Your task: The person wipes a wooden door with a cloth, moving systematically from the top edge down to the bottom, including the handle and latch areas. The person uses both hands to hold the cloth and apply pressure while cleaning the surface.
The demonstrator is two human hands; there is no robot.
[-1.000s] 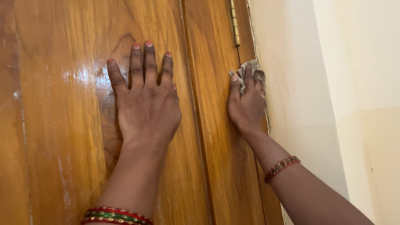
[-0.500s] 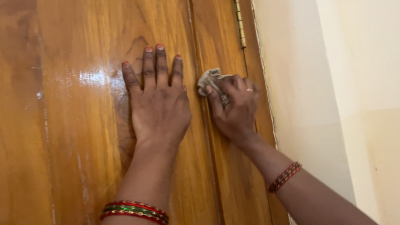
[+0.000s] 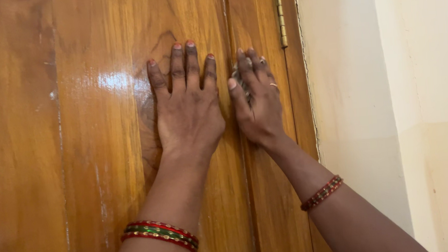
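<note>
A glossy brown wooden door [image 3: 77, 153] fills the left two thirds of the head view. My left hand [image 3: 188, 110] lies flat on it with fingers spread upward, holding nothing. Right beside it, my right hand [image 3: 257, 107] presses a small grey cloth [image 3: 237, 76] against the door's vertical frame strip; only a scrap of the cloth shows between the fingers. Both wrists wear red and green bangles.
A brass hinge [image 3: 280, 17] sits on the door's right edge, above my right hand. A cream plaster wall [image 3: 392, 102] runs to the right of the door, with a cracked seam where it meets the frame.
My right hand has slid the cloth leftward from the hinge edge until it rests next to my left hand. The left hand stays pressed on the door.
</note>
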